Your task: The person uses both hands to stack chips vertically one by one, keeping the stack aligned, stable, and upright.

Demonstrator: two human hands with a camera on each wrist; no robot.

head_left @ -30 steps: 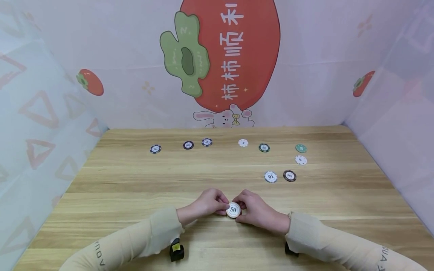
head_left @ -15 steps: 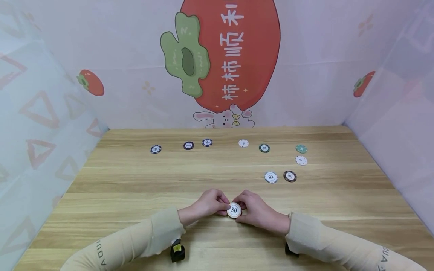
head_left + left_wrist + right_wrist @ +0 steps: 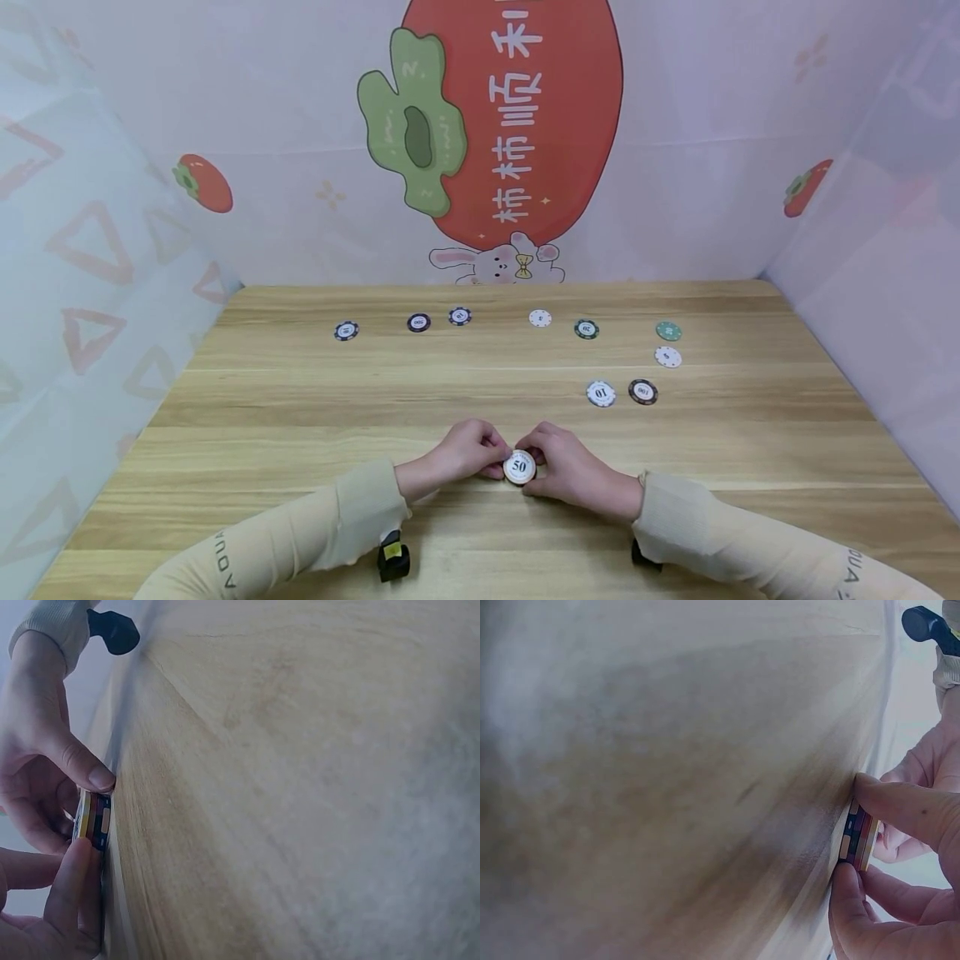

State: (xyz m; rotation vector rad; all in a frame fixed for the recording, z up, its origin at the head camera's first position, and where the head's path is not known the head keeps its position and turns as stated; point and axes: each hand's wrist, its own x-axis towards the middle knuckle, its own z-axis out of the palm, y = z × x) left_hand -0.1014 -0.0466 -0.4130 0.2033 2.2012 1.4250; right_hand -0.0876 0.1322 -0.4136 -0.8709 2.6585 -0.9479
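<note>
On the near part of the table (image 3: 300, 392), in my head view, I see the stack (image 3: 520, 467) of chips, with 50 printed on its pale top, between two hands; the right hand (image 3: 573, 468) holds it narrowly between thumb and fingers; the left hand (image 3: 463, 450) has its fingers bent and the tips touching the left edge, but whether it also pinches the stack I cannot tell. Beyond the hands, to the right, the 10 chip (image 3: 601, 393) and the 100 chip (image 3: 643, 392) lie flat, near each other; behind them are the white chip (image 3: 668, 357) and the green chip (image 3: 669, 331); toward the far edge, well to the left, lies the 500 chip (image 3: 418, 322).

In my left wrist view, the stack shows from its side, low at the table; its layers are yellow, dark red and black with cream blocks; the left fingertips meet it from below in this view, the right thumb from above.

In my right wrist view, the right thumb and a finger hold the stack at two opposite sides; the left hand is partly hidden behind.
</note>
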